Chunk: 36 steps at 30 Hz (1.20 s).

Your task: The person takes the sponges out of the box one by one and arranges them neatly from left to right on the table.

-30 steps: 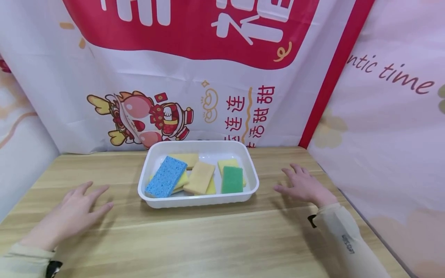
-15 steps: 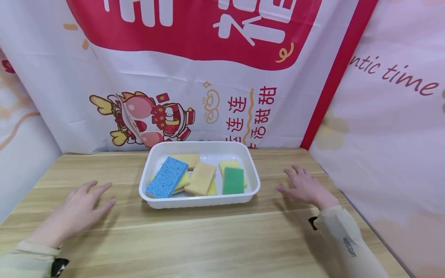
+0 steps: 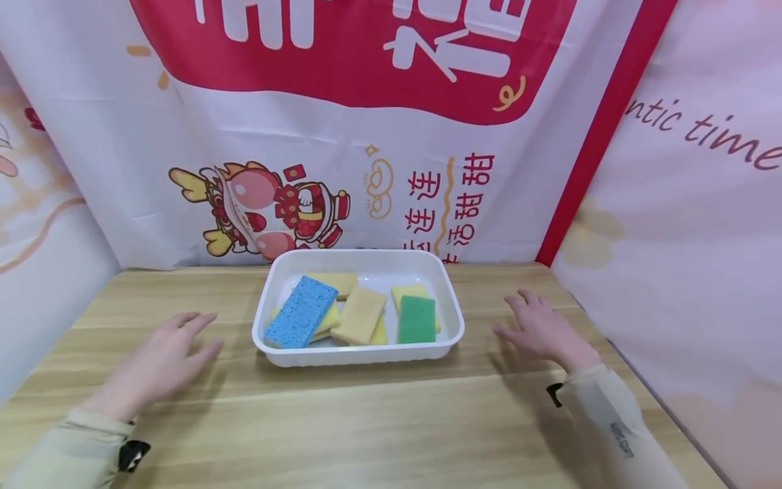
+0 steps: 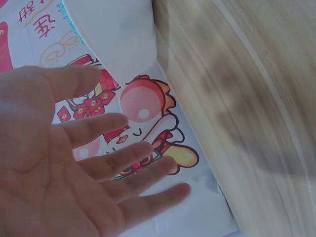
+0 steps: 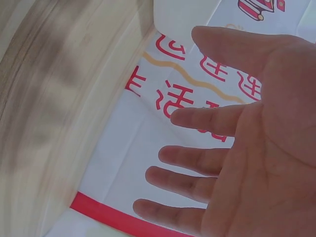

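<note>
"Left hand (image 3: 161, 363) has come nearer to the white tray (image 3: 360, 356) over the last second, and the head view has slid slightly too."

"How does that hand lie?"

"Fingers spread apart, over the wooden table (image 3: 366, 428), near the tray's left end but not touching it. The left wrist view shows the palm bare. Something black (image 3: 132, 456) pokes out at the cuff."

"What backs onto the tray?"

"White cloth (image 3: 153, 224), hanging just behind it, so that side is closed off. A printed dragon figure (image 3: 263, 210) shows above the left end."

"And inside, going rightward?"

"First a speckled blue sponge (image 3: 302, 312), slanting over a yellow sponge (image 3: 331, 318) and hiding much of it. A tan sponge (image 3: 342, 282) lies near the back wall. Mid-tray, a second tan sponge (image 3: 360, 314) rests partly over more yellow (image 3: 380, 333). Last, a green sponge (image 3: 417, 319) covers part of a pale yellow sponge (image 3: 408, 292)."

"So both hands have a wall between them and the sponges?"

"Yes, the tray's raised sides. Beyond the right end, the right hand (image 3: 540, 333) is about where it was, fingers parted, thumb toward the tray, well apart from the left."

"And farthest right?"

"Pinkish cloth (image 3: 702, 238) along the table's edge, lettered 'ntic time'."
</note>
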Tool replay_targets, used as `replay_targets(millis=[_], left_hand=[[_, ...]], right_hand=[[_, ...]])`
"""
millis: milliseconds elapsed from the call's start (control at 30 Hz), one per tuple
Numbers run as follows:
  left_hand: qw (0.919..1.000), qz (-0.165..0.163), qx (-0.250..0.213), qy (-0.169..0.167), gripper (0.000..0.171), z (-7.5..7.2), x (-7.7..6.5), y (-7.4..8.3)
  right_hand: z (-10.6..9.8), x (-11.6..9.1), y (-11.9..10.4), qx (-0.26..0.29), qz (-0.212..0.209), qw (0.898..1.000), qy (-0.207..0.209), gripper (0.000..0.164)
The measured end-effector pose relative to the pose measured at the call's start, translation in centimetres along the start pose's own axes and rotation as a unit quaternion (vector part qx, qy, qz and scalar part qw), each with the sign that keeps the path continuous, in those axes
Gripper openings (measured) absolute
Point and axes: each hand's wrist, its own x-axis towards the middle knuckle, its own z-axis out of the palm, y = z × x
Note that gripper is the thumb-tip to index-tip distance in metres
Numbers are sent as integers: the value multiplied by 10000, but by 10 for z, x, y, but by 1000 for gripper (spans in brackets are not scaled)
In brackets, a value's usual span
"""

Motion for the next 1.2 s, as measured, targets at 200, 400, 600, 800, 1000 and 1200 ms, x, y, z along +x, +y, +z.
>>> replay_targets(millis=[200, 400, 600, 800, 1000, 1200], left_hand=[[9979, -210, -539, 276, 57, -4, 7, 8], [9955, -271, -738, 537, 53, -10, 13, 17], [9929, -452, -861, 688, 50, -9, 16, 21], [9912, -567, -1028, 619, 51, -6, 23, 24], [9890, -684, -1278, 307, 56, 1, 36, 28], [9864, -843, -1408, -88, 61, 8, 51, 33]], right_hand=[[-3, 1, -4, -30, -45, 10000, 26, 70], [-6, 0, -9, -76, -22, 9999, 83, 69], [-6, 3, -15, -165, -69, 9996, 215, 65], [-6, 7, -20, -261, -91, 9990, 359, 64], [-6, 8, -23, -256, 40, 9985, 481, 61], [-6, 10, -28, -176, 129, 9987, 467, 61]])
